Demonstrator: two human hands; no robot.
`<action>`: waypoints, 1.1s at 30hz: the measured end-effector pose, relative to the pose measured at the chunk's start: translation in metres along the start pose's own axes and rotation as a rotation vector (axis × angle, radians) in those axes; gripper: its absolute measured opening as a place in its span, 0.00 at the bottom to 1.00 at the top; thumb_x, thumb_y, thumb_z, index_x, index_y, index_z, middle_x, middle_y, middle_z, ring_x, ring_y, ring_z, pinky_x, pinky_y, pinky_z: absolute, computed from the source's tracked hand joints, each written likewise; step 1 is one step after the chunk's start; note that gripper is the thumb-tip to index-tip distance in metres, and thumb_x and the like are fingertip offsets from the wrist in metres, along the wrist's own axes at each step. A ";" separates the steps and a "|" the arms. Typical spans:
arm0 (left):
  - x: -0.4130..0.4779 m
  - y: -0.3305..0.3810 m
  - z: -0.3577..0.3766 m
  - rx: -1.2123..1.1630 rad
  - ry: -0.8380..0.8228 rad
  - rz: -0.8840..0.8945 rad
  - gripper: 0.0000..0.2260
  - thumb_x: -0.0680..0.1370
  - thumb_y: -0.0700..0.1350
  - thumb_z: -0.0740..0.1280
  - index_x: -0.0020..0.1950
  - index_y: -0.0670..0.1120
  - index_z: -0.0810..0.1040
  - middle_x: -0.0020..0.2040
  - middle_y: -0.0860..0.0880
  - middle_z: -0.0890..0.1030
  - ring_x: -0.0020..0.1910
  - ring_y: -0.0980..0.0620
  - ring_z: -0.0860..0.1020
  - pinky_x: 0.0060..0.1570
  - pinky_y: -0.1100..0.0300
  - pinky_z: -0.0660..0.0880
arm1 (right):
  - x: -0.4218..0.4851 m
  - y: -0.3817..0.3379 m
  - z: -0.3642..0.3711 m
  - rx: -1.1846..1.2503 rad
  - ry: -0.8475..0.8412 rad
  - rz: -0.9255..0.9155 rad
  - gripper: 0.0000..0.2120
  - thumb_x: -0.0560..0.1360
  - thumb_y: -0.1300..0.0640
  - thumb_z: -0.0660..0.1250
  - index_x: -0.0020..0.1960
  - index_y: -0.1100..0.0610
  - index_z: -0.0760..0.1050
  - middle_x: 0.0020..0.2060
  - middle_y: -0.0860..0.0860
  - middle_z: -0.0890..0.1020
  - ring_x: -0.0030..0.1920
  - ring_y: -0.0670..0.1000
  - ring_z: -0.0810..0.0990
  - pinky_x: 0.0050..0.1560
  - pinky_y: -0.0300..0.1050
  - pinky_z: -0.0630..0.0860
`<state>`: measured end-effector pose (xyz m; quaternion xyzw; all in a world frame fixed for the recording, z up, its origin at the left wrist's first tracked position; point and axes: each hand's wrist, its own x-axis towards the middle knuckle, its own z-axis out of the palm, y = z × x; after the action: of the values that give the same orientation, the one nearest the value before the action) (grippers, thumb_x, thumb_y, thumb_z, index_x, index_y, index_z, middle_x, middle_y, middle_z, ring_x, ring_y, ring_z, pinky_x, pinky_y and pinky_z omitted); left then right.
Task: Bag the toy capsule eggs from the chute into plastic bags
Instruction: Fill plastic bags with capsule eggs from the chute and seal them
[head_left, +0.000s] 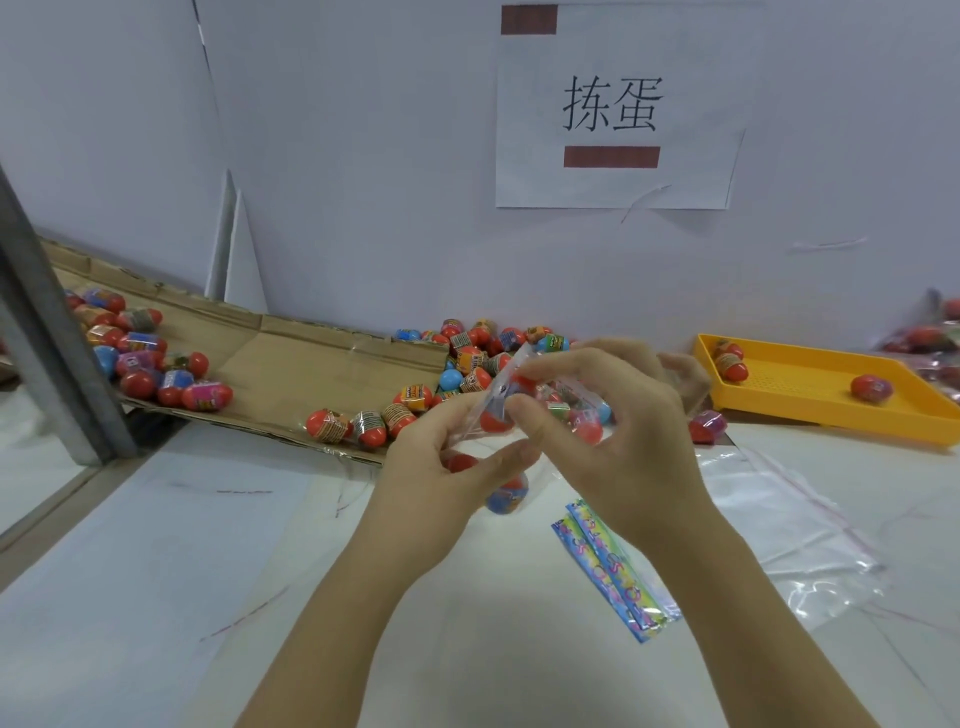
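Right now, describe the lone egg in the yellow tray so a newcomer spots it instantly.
Find the yellow plastic tray at the right edge of the white table. Two red capsule eggs sit together in its far-left corner; the lone red capsule egg lies toward the middle of the tray floor. It touches no other egg.

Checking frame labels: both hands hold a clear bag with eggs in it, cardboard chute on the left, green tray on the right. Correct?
Not quite. The head view shows the tray is yellow, not green. The rest stands: the left hand and right hand hold the clear bag with eggs in it, cardboard chute on the left, tray on the right.
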<state>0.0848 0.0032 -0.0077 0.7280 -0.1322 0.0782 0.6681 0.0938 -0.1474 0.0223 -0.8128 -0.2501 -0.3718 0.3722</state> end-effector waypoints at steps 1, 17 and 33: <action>0.000 0.000 0.000 -0.016 -0.003 0.009 0.17 0.67 0.54 0.71 0.54 0.52 0.80 0.34 0.59 0.82 0.29 0.63 0.78 0.29 0.73 0.71 | 0.000 0.000 0.000 -0.007 -0.027 0.003 0.09 0.71 0.43 0.64 0.48 0.43 0.80 0.42 0.31 0.76 0.53 0.40 0.72 0.56 0.57 0.72; 0.009 0.001 -0.016 -0.275 0.443 -0.008 0.14 0.77 0.45 0.67 0.34 0.56 0.85 0.33 0.55 0.83 0.32 0.59 0.81 0.30 0.66 0.77 | -0.011 0.031 0.031 0.060 -0.119 0.430 0.21 0.76 0.53 0.67 0.67 0.47 0.68 0.64 0.48 0.69 0.66 0.47 0.63 0.63 0.36 0.58; 0.016 -0.004 -0.032 -0.493 0.523 -0.306 0.06 0.76 0.45 0.71 0.41 0.44 0.81 0.32 0.47 0.84 0.31 0.52 0.84 0.26 0.59 0.78 | -0.014 0.043 0.114 -0.415 -0.493 0.213 0.22 0.74 0.45 0.65 0.65 0.50 0.68 0.58 0.49 0.71 0.60 0.51 0.67 0.60 0.50 0.62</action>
<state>0.1027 0.0335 -0.0036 0.5124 0.1379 0.1263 0.8381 0.1629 -0.0852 -0.0575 -0.9583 -0.1651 -0.1663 0.1638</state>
